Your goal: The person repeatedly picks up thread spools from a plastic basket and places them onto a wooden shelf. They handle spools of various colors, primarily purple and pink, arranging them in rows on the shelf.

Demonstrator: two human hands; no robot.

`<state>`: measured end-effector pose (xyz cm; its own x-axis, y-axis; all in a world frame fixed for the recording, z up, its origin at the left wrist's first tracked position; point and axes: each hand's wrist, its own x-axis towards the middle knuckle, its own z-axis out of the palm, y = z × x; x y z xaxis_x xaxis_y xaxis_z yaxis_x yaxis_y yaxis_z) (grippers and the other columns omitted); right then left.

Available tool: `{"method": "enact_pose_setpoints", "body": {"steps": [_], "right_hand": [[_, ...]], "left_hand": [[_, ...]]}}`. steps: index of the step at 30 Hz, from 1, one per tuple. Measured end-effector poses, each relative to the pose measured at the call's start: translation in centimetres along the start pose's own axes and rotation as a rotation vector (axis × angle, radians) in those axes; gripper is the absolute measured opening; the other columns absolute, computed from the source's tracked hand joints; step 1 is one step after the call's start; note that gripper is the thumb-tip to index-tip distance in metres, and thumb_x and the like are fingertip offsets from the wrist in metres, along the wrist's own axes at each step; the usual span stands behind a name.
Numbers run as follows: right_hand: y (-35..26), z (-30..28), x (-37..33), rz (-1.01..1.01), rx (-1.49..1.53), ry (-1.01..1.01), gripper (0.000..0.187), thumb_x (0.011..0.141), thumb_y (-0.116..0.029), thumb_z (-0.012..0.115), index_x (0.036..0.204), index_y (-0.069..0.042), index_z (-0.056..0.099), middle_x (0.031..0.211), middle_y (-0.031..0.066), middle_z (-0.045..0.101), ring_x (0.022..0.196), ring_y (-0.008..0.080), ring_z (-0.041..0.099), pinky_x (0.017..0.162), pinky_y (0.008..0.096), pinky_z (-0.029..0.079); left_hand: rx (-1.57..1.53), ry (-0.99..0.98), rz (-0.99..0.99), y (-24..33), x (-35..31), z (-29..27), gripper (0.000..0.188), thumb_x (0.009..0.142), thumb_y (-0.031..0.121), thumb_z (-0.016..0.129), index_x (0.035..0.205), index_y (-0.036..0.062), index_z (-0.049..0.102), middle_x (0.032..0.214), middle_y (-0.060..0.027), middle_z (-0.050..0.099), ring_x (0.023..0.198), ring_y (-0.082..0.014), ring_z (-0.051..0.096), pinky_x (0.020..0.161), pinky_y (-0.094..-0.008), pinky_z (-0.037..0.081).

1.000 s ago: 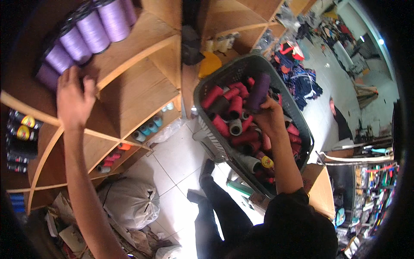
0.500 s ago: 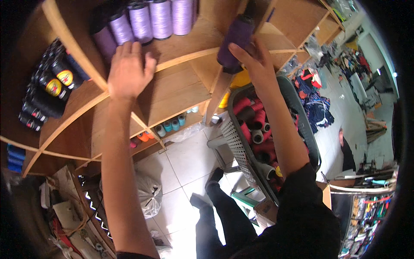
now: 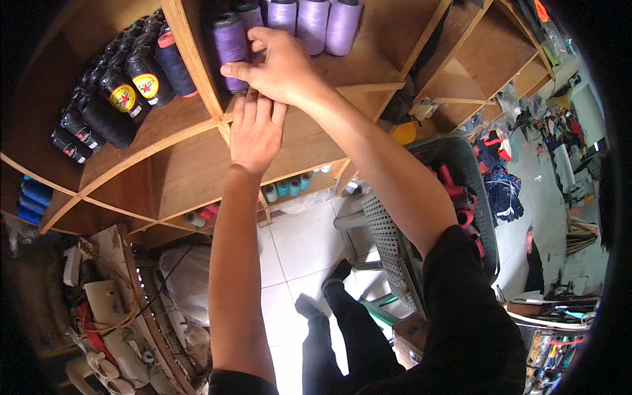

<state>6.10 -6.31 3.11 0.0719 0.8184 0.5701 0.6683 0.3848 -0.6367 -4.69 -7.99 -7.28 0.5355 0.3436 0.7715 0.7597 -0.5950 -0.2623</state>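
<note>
My right hand (image 3: 280,66) reaches across to the left part of the shelf. Its thumb and fingers are closed round a purple thread spool (image 3: 230,46), which stands at the shelf's front edge by the upright divider. Just below it, my left hand (image 3: 257,135) has its fingers stretched flat on the shelf edge (image 3: 355,87), with its fingertips by the foot of that spool. Beside and behind the held one is a row of lilac thread spools (image 3: 311,26), partly covered by my right hand.
Black thread spools (image 3: 108,115) crowd the compartment to the left, with a navy spool (image 3: 174,66) beside them. Teal spools (image 3: 283,187) line a lower shelf. At right stands a dark basket (image 3: 490,217) holding red spools. A plastic bag (image 3: 187,283) lies on the floor.
My right hand has carried the purple spool leftward, from near the basket to the left end of the lilac row. The left hand has slid down onto the shelf edge. The view has shifted left.
</note>
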Motion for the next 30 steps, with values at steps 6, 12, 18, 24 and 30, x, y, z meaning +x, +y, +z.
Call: {"method": "enact_pose_setpoints", "body": {"steps": [6, 12, 18, 24, 30], "right_hand": [[-1.1, -0.3, -1.1, 0.078, -0.081, 0.004, 0.060, 0.068, -0.031, 0.088, 0.113, 0.003, 0.066, 0.101, 0.0239, 0.071, 0.099, 0.0379, 0.069, 0.091, 0.0443, 0.052], [-1.6, 1.1, -3.9, -0.020, 0.021, 0.066, 0.061, 0.075, -0.022, 0.081, 0.119, 0.010, 0.054, 0.119, 0.0353, 0.058, 0.118, 0.0437, 0.057, 0.098, 0.0476, 0.047], [2.9, -5.9, -15.4, -0.179, 0.083, 0.464, 0.042, 0.076, -0.009, 0.069, 0.113, 0.001, 0.052, 0.104, 0.0221, 0.053, 0.100, 0.0405, 0.055, 0.089, 0.0489, 0.046], [15.4, -19.6, -32.7, 0.634, -0.768, 0.159, 0.038, 0.085, -0.021, 0.066, 0.113, 0.002, 0.056, 0.110, 0.0241, 0.060, 0.102, 0.0419, 0.057, 0.089, 0.0523, 0.047], [17.6, -23.5, -44.1, 0.718, -0.627, -0.169, 0.041, 0.095, -0.030, 0.054, 0.127, -0.005, 0.058, 0.127, 0.0223, 0.055, 0.122, 0.0405, 0.051, 0.102, 0.0504, 0.042]], "left_hand": [[-0.020, -0.059, 0.012, 0.4, -0.7, 1.8, 0.045, 0.084, 0.020, 0.055, 0.126, 0.0036, 0.060, 0.128, -0.0190, 0.056, 0.122, -0.0364, 0.050, 0.107, -0.0546, 0.032], [-1.152, -0.307, -0.635, -3.0, -7.0, 10.2, 0.044, 0.090, 0.034, 0.058, 0.127, 0.0105, 0.063, 0.124, -0.0117, 0.064, 0.116, -0.0269, 0.059, 0.099, -0.0468, 0.043], [0.061, 0.225, -0.070, 1.4, 0.4, 2.6, 0.055, 0.096, 0.052, 0.051, 0.130, 0.0100, 0.059, 0.125, -0.0068, 0.061, 0.118, -0.0262, 0.056, 0.100, -0.0436, 0.039], [0.134, 0.361, -0.124, -1.4, -0.4, 4.8, 0.053, 0.090, 0.051, 0.061, 0.125, 0.0109, 0.061, 0.120, -0.0047, 0.064, 0.112, -0.0263, 0.059, 0.097, -0.0424, 0.040], [0.104, 0.471, -0.107, -0.6, 0.3, 5.8, 0.053, 0.089, 0.057, 0.061, 0.119, 0.0134, 0.062, 0.117, -0.0011, 0.064, 0.110, -0.0232, 0.059, 0.090, -0.0410, 0.039]]}}
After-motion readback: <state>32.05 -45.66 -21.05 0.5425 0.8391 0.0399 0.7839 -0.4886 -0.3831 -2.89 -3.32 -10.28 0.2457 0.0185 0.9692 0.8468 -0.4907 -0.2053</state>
